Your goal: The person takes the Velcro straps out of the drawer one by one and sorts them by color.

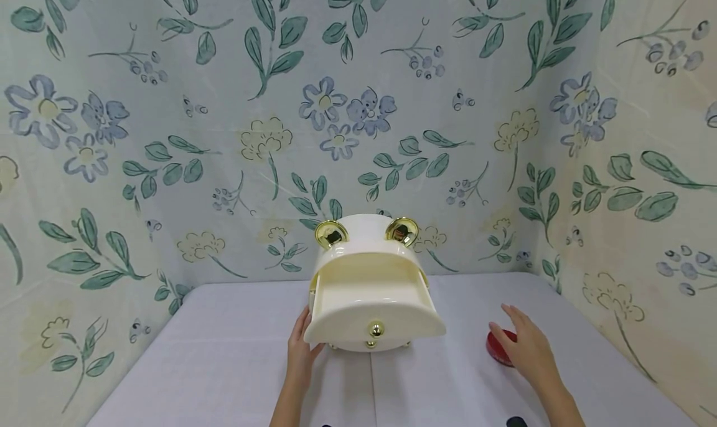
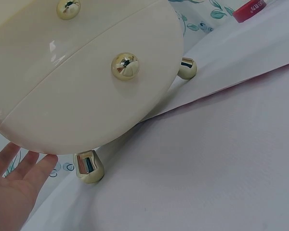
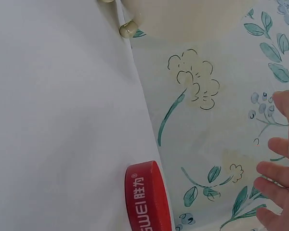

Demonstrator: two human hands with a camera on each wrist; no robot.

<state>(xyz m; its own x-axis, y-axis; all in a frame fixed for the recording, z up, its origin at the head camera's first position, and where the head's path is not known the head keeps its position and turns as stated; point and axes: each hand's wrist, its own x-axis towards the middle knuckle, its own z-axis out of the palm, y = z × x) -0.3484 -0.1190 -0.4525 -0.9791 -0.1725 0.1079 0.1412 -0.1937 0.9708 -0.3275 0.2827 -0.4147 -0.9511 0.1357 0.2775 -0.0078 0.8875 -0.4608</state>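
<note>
A cream, frog-shaped drawer cabinet [image 1: 364,228] with gold round eyes stands on the table, its upper drawer [image 1: 342,324] pulled out. The lower drawer [image 2: 86,110], with a gold knob [image 2: 125,66], is closed. My left hand [image 1: 299,355] touches the cabinet's left side with its fingers extended; in the left wrist view its fingertips lie along the lower edge. My right hand [image 1: 531,354] hovers beside a red roll of tape [image 3: 147,197] with white lettering, fingers spread and nothing in them. In the right wrist view there is a gap between hand and roll.
A white cloth [image 1: 224,352] covers the table, with a seam running under the cabinet. Floral fabric [image 1: 358,103] hangs behind and at the sides. A small dark object [image 1: 516,422] shows at the bottom edge, near the right forearm.
</note>
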